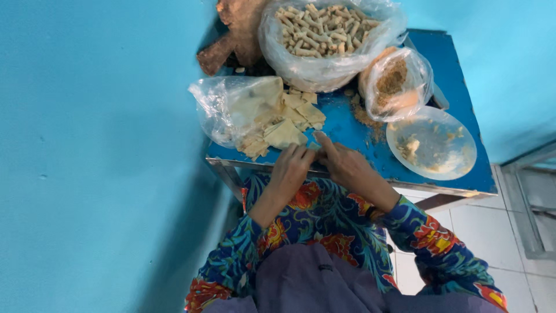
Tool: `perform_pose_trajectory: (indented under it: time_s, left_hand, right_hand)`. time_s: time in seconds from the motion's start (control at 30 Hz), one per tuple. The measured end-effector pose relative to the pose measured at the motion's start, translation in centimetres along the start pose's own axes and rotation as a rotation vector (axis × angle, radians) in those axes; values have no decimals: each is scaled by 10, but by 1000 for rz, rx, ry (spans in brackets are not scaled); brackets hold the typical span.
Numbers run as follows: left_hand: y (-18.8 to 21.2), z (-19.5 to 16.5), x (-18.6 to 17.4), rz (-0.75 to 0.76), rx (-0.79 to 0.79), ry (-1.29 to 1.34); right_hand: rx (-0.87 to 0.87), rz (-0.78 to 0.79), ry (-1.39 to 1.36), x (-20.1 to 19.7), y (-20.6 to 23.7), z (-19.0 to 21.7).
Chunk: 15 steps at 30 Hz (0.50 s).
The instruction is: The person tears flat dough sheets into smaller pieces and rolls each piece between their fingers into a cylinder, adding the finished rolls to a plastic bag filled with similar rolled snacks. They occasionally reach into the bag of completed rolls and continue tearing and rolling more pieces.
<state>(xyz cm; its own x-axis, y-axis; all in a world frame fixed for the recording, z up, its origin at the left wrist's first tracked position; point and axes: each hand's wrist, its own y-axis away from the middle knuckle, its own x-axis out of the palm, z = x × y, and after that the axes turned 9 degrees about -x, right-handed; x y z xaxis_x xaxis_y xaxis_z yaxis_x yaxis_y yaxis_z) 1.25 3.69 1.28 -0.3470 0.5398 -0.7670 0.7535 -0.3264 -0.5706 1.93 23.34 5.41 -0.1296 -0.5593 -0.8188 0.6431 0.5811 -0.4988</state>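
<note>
My left hand (291, 169) and my right hand (345, 164) rest together at the near edge of a small blue table (347, 130). Their fingertips meet over a small pale piece that is mostly hidden. Just beyond the left hand lies a heap of pale square wrappers (285, 123), spilling out of a clear plastic bag (229, 107). My right forefinger points up toward the wrappers. I cannot see clearly what the fingers pinch.
A big clear bag of small rolled sticks (324, 32) sits at the back. Next to it is a bag of brown filling (394, 84). A glass plate (431, 144) with crumbs lies at the right. Turquoise wall at left, white tiled floor at right.
</note>
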Motion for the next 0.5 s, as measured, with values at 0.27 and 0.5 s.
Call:
perform_pose_trajectory:
  time_s: [0.27, 0.5]
  left_hand:
    - [-48, 20, -1, 298, -221, 155]
    - [-38, 14, -13, 167, -173, 214]
  right_hand:
    - [202, 140, -361, -2, -35, -34]
    - [86, 19, -337, 2, -19, -25]
